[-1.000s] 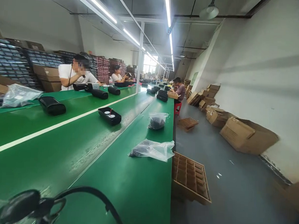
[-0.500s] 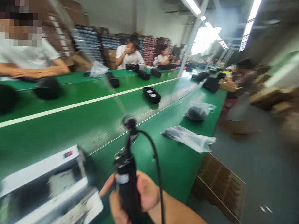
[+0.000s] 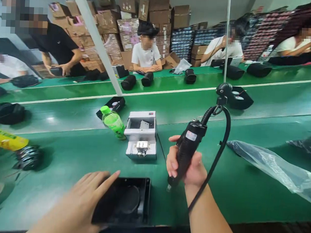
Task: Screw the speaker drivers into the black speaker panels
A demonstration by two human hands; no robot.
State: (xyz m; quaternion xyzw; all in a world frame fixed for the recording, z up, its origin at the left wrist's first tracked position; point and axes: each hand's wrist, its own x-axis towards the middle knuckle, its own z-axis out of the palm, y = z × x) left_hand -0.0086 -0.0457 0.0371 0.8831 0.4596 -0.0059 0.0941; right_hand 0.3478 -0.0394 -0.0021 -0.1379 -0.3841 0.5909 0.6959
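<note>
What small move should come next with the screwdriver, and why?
Probably bring the screwdriver tip to the front of the white machine: the right grip holds the screwdriver tip-down, apart from both machine and black box, and I can't make out a screw on the tip. The left grip is already at the box's left side.

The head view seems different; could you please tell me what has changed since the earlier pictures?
The view has swung left, bringing in the left hand at the black housing. The right hand still grips the electric screwdriver, as half a second ago. The screw feeder and clear plastic bag stay on the green bench.
</note>
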